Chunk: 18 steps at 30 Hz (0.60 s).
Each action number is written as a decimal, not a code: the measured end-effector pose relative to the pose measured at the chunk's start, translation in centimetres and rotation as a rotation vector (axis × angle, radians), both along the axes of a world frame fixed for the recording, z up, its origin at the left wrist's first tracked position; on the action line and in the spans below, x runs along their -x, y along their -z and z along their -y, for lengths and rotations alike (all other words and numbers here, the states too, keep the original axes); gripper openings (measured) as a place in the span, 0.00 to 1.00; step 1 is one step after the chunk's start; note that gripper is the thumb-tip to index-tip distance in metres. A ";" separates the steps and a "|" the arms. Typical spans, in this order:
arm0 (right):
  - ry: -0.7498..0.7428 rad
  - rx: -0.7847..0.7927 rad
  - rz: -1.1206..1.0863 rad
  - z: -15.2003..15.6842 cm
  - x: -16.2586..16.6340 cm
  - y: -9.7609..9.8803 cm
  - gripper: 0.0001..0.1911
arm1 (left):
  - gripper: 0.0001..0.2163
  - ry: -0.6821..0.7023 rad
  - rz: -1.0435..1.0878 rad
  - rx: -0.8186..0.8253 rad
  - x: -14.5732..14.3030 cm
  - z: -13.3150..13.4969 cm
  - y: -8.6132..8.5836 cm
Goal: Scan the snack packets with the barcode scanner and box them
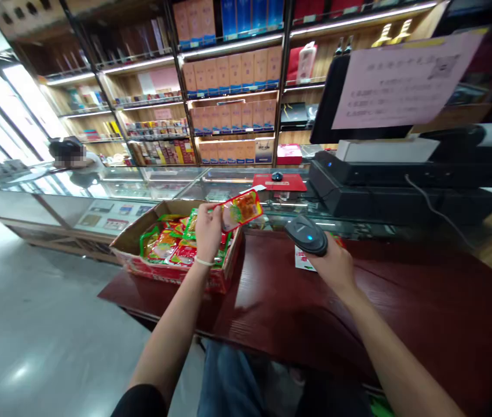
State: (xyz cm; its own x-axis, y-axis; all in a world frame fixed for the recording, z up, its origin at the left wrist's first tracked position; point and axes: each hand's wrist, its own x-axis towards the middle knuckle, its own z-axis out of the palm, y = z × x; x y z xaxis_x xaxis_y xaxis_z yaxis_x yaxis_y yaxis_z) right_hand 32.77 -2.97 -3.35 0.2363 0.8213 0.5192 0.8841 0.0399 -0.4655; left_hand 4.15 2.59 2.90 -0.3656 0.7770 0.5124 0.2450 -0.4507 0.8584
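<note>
My left hand (pixel 208 230) is closed on a small red and yellow snack packet (pixel 243 209), held up above the right edge of an open cardboard box (pixel 133 240). The box is full of several similar packets (pixel 168 243). My right hand (pixel 331 265) grips a black handheld barcode scanner (pixel 307 234) with a blue light on, its head turned toward the packet. A small paper slip (pixel 302 260) lies on the dark red desk (pixel 402 313) under the scanner.
A black till with a screen and a pink notice (pixel 402 81) stands at the right. A glass counter (pixel 142 179) runs behind, with a red mat and mouse (pixel 277 176). Stocked shelves fill the back wall. Another person (pixel 72 155) sits at the far left.
</note>
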 end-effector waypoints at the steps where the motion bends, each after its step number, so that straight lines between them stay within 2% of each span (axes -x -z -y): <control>1: -0.006 -0.004 0.008 -0.2 0.7 0.1 0.18 | 0.09 -0.120 -0.123 -0.025 2.0 0.3 -0.2; 3: -0.029 -0.007 0.007 -0.6 2.1 0.2 0.18 | 0.09 -0.239 -0.328 -0.022 5.4 0.9 0.0; 4: -0.046 -0.007 -0.001 -0.7 2.7 0.2 0.19 | 0.09 -0.211 -0.414 0.010 6.6 1.0 0.3; 8: -0.086 -0.003 0.000 -0.8 4.3 0.1 0.21 | 0.11 0.110 -0.636 0.189 8.6 0.7 2.1; 12: -0.069 0.006 0.037 -0.6 4.0 0.0 0.22 | 0.13 0.107 -0.597 0.176 7.6 0.4 2.7; 18: 0.036 0.045 0.103 -0.3 0.6 0.6 0.19 | 0.11 0.208 -0.601 0.104 2.9 1.2 1.5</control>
